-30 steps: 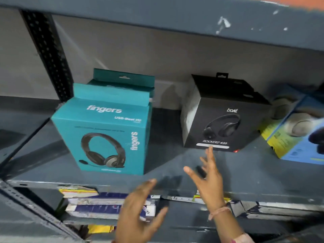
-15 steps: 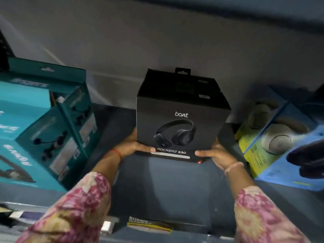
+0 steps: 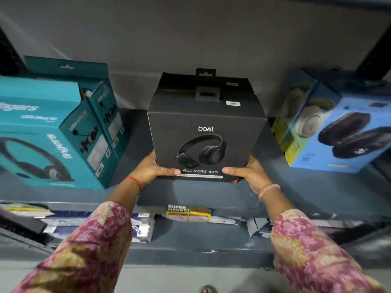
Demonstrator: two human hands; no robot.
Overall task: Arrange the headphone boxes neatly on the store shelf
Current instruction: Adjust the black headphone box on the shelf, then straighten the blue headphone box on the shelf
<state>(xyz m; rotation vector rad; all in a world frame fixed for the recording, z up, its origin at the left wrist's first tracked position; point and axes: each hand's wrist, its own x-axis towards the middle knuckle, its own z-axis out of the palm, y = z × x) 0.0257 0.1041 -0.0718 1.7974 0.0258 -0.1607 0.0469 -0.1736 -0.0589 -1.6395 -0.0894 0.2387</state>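
A black boAt Rockerz 430 headphone box point(image 3: 206, 125) stands in the middle of the dark grey shelf point(image 3: 190, 193), front face towards me, with a second black box right behind it. My left hand point(image 3: 152, 168) grips its lower left corner and my right hand point(image 3: 247, 173) grips its lower right corner, thumbs across the front. On the left stand two teal Fingers headset boxes point(image 3: 53, 134), one behind the other. At the right are blue and yellow headphone boxes point(image 3: 330, 132), angled.
The grey back wall point(image 3: 190, 39) closes the shelf behind the boxes. Torn price labels and a yellow "Super Market" tag point(image 3: 188, 212) line the shelf's front edge. Gaps of bare shelf separate the black box from its neighbours. A dark upright post point(image 3: 372, 58) rises at far right.
A second ago both hands were open below the shelf edge. They reached in and took hold of the black box's lower corners, and the box now faces me squarely.
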